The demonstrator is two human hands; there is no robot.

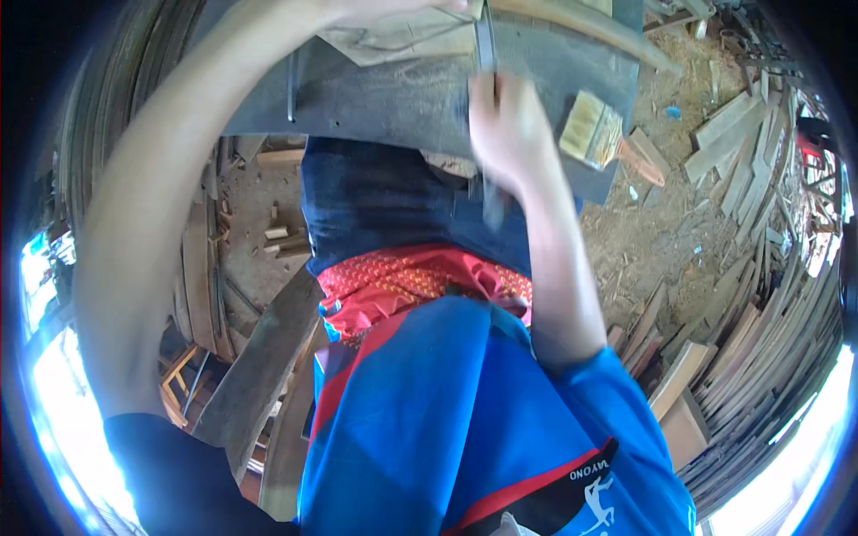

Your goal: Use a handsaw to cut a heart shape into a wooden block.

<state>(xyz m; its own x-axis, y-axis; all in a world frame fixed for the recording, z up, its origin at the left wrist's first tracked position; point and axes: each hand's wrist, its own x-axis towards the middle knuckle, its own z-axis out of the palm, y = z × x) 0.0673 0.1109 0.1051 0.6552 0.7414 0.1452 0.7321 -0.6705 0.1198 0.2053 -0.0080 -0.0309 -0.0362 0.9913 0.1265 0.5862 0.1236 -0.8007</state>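
My right hand [508, 121] is closed in a fist round a long, narrow, flat metal tool [485, 45]. Its grey blade runs up from the fist against the edge of a pale wooden board [402, 45]; the lower end is smeared by motion, and its exact kind does not show. My left hand [393, 5] reaches over the board at the top edge, where most of its fingers are cut off. Dark curved lines mark the board, which lies on a dark worktable [384, 98]. Right of my fist rests a wide paintbrush [594, 129] with pale bristles.
A thin metal rod [292, 85] lies on the table's left part. A curved wooden piece [590, 27] spans the far right. Wood offcuts [728, 125] and shavings litter the ground; stacked planks [751, 357] stand at the right. A broad plank [259, 357] leans at the lower left.
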